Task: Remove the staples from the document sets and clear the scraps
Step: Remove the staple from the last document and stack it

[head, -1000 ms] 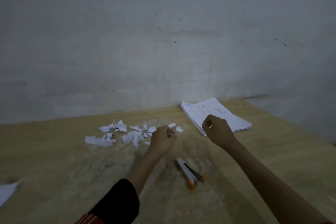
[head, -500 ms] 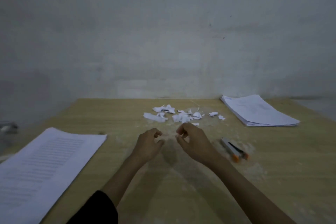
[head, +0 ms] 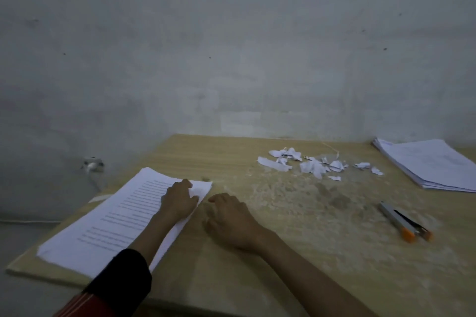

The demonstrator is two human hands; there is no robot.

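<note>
Stack [head: 116, 216] lies at the surface's [head: 257, 278] left edge, and my left hand [head: 177, 201] presses flat on its far corner. My right hand [head: 229, 219] rests just beside it, fingers curled under; whether it's grasping anything, I can't tell. Scraps [head: 314, 166] lie behind, the orange-tipped tool [head: 401, 221] to the right, and a second stack [head: 432, 165] far right.

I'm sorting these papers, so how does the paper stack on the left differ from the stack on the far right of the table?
The left stack lies at the near left, with the left hand resting on it; the right stack lies untouched at the far right. The left stack's top page shows dense print lines; the right stack's shows only faint marks. The paper scraps lie nearer the right stack. Both are white and lie flat.
</note>
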